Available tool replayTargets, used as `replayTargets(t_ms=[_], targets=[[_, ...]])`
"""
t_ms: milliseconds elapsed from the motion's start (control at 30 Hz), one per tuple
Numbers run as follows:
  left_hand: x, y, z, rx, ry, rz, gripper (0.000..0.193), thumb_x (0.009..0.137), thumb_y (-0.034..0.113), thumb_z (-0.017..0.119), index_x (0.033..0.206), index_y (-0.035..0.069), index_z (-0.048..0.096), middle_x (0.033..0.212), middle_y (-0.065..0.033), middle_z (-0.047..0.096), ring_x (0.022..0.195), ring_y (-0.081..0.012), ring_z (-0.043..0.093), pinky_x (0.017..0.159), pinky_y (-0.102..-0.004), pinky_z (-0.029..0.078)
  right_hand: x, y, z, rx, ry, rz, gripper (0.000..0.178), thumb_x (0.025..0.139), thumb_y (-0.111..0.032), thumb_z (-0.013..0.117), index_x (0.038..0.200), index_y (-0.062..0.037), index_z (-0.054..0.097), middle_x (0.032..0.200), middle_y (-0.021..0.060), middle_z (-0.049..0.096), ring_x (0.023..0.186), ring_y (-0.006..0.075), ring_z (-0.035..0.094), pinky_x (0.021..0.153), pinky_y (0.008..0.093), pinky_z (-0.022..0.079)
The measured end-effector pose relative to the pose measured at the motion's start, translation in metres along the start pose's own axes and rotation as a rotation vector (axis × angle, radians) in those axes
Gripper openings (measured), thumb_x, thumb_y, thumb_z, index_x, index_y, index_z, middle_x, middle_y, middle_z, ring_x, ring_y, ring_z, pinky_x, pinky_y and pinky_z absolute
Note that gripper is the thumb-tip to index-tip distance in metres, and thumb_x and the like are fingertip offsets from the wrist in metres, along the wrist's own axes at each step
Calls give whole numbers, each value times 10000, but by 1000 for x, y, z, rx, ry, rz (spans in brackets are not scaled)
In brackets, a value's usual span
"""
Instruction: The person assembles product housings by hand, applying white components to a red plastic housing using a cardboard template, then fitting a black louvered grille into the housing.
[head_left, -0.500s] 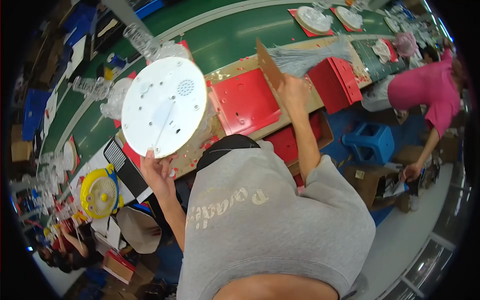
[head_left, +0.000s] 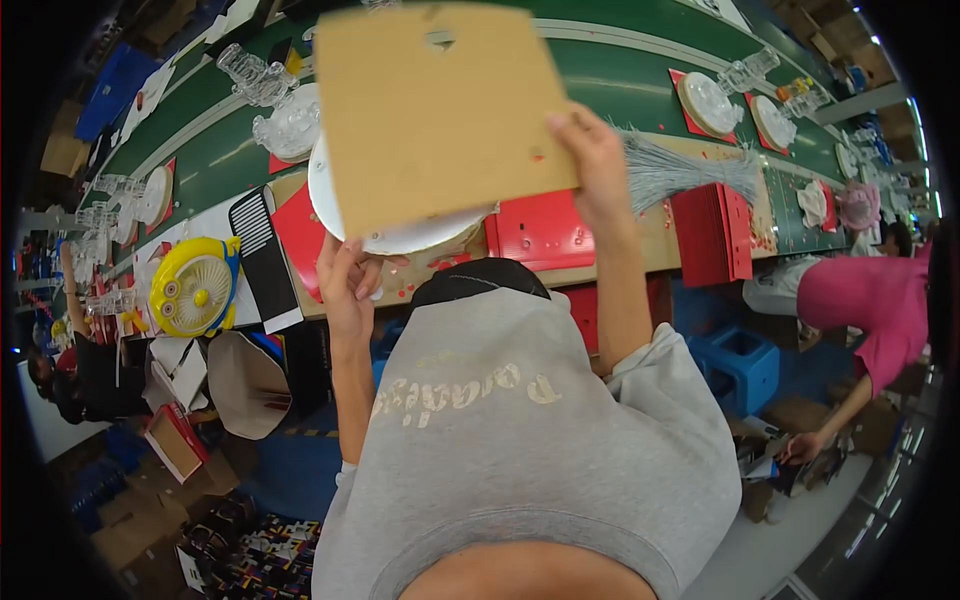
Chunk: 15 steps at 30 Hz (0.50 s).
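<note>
My right hand (head_left: 600, 168) grips a flat brown cardboard sheet (head_left: 440, 125) by its right edge. The sheet has a small cut hole near its far edge and is held over a round white disc-shaped base (head_left: 432, 234), hiding most of it. Only the disc's near rim and left side show. At that near left rim, my left hand (head_left: 350, 282) holds the disc with its thumb and curled fingers. A red sheet (head_left: 545, 232) lies on the bench just right of the disc.
A stack of red sheets (head_left: 708, 235) stands right, beside a bundle of grey wire ties (head_left: 675, 170). A yellow fan (head_left: 195, 287) sits left. Clear plastic assemblies on white discs (head_left: 708, 103) stand along the green conveyor (head_left: 610, 75). A blue stool (head_left: 742, 368) and a co-worker in pink (head_left: 865, 295) are at right.
My right hand has brought the cardboard sheet leftward over the white disc, turning its broad face into view. The disc has tilted flatter under it. My view has shifted too.
</note>
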<state>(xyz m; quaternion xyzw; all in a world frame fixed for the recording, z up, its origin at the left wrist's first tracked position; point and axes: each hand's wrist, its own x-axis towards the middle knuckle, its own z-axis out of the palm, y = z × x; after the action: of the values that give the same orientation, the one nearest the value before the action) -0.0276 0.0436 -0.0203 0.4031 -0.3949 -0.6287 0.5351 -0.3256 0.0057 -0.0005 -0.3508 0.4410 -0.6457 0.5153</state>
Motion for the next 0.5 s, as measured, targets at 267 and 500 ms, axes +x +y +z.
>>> replayTargets(t_ms=[267, 500], targets=[[-4, -7, -5, -142, 182, -54, 670, 1045, 604, 278, 1252, 46, 584, 766, -14, 631, 449, -63, 368, 382, -213, 278, -10, -3, 29, -591, -51, -15, 564, 902, -156, 724, 1395, 48, 538, 926, 69, 729, 826, 76, 674, 746, 224, 511], [-7, 0, -5, -143, 119, -85, 566, 1010, 533, 416, 1225, 33, 573, 811, -15, 617, 484, -69, 401, 430, -213, 308, -16, 1, 43, -556, 68, -34, 617, 879, -148, 739, 1440, 2, 530, 728, 10, 679, 661, 47, 619, 620, 209, 472]])
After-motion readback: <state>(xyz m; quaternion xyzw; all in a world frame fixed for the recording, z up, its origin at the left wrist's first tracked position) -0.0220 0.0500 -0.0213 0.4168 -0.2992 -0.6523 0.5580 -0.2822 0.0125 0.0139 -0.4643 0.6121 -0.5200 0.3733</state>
